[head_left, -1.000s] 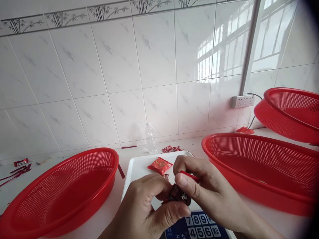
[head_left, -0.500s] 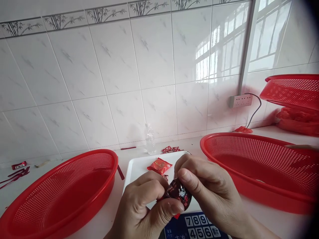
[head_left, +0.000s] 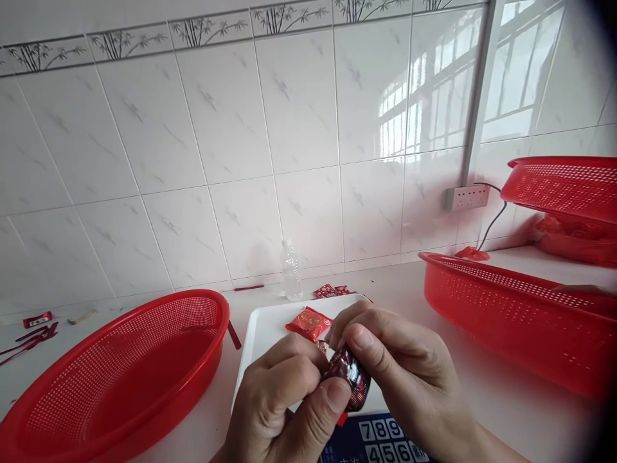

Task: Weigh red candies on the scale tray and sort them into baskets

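My left hand (head_left: pixel 284 402) and my right hand (head_left: pixel 400 376) are both closed on one small dark red candy packet (head_left: pixel 351 376), pinched between thumbs and fingers low in the middle of the view. They hover over a white scale tray (head_left: pixel 263 337). A bright red wrapped packet (head_left: pixel 310 321) lies on that tray just behind my hands. The scale's blue keypad (head_left: pixel 380 440) shows under my right hand.
A red perforated basket (head_left: pixel 116 379) sits on the counter at left. Another red basket (head_left: pixel 520 315) at right is lifted and tilted, with someone's fingers (head_left: pixel 578 289) at its far rim. More red baskets (head_left: pixel 563 193) are stacked far right. A clear bottle (head_left: pixel 292 270), loose wrappers and a wall socket (head_left: pixel 466 197) stand behind.
The right basket has been lifted and tilted, moving rightward. My hands have kept working the dark packet, which now shows its glossy rounded side. The torn red strip in my right fingers is gone.
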Demonstrator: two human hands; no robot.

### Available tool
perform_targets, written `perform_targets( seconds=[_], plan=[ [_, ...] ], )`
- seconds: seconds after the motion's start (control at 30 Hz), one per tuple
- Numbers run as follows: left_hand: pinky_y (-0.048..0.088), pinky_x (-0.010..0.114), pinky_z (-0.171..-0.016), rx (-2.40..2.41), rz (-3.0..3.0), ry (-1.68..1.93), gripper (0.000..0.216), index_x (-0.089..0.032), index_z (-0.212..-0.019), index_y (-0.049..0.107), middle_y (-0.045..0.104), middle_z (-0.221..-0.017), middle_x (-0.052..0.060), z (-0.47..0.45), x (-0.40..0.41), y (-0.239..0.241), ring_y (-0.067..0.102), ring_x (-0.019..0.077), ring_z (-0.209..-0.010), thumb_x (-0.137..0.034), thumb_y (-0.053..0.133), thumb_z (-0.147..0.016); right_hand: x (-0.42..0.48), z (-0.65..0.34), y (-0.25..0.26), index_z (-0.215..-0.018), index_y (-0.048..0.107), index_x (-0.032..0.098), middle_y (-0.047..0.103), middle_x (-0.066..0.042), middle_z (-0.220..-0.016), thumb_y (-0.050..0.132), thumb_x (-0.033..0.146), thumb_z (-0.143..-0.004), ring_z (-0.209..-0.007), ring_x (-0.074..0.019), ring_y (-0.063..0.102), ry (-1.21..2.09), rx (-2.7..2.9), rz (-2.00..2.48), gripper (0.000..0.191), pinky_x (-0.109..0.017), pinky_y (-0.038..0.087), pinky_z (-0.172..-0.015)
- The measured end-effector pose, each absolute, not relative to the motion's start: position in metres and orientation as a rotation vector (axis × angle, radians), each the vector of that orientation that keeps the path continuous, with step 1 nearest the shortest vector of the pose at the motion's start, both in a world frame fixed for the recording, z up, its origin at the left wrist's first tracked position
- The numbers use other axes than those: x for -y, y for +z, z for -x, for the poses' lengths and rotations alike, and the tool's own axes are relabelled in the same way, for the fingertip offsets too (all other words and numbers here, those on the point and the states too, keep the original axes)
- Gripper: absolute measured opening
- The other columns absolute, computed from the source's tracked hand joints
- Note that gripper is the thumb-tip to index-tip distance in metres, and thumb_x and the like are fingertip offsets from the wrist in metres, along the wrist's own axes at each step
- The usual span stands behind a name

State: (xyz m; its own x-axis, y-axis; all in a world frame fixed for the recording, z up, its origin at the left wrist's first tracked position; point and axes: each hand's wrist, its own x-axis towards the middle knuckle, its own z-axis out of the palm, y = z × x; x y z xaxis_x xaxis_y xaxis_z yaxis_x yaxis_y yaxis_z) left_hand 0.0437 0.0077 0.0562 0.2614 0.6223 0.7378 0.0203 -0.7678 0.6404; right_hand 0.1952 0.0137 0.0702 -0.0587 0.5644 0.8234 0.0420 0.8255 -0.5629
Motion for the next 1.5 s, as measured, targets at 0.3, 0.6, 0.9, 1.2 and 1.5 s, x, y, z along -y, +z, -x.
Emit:
perform_targets(
  seconds=[0.3,0.6,0.9,1.2,1.5],
  plan=[
    [0.046,0.025,-0.063,-0.555,-2.055,1.460,0.025,-0.020,-0.069,0.060,0.062,-0.074,0.001,-0.041,-0.011,0.063,0.056,0.0137,-0.068,-0.031,0.061,-0.092,-0.017,-0.198,0.066,-0.071,0.056,0.021,0.060,-0.001,-0.063,0.052,0.015,-0.097,-0.058,-0.0132,0.059,0.096,1.685,0.478,0.027,-0.024,0.048,-0.050],
    [0.053,0.021,-0.065,-0.660,-2.001,1.638,0.008,-0.026,-0.091,0.074,0.069,-0.085,0.001,-0.044,-0.008,0.064,0.064,0.0132,-0.074,-0.020,0.071,-0.086,-0.019,-0.199,0.066,-0.084,0.059,0.021,0.062,-0.003,-0.070,0.054,0.016,-0.097,-0.066,-0.0151,0.061,-0.056,1.780,0.403,0.015,-0.027,0.054,-0.058],
    [0.060,0.020,-0.077,-0.523,-2.269,1.819,0.026,-0.026,-0.101,0.073,0.070,-0.095,-0.001,-0.034,-0.013,0.058,0.070,0.0136,-0.085,-0.008,0.074,-0.082,-0.018,-0.200,0.064,-0.092,0.062,0.019,0.067,-0.005,-0.079,0.051,0.030,-0.102,-0.073,-0.0150,0.067,-0.117,1.764,0.324,0.019,-0.028,0.059,-0.067],
    [0.057,0.017,-0.071,-0.540,-2.088,1.665,0.009,-0.027,-0.091,0.069,0.067,-0.090,-0.003,-0.033,-0.013,0.061,0.067,0.0103,-0.080,-0.019,0.072,-0.087,-0.019,-0.196,0.059,-0.089,0.062,0.020,0.065,-0.003,-0.072,0.052,0.032,-0.102,-0.072,-0.0141,0.065,-0.022,1.677,0.297,0.020,-0.026,0.058,-0.067],
    [0.052,0.017,-0.069,-0.610,-1.964,1.614,0.011,-0.026,-0.083,0.067,0.063,-0.079,-0.003,-0.027,-0.010,0.065,0.061,0.0096,-0.074,-0.022,0.064,-0.093,-0.018,-0.195,0.067,-0.095,0.064,0.020,0.067,-0.004,-0.078,0.054,0.036,-0.101,-0.069,-0.0137,0.063,0.230,1.766,0.334,0.020,-0.026,0.053,-0.060]
  ],
)
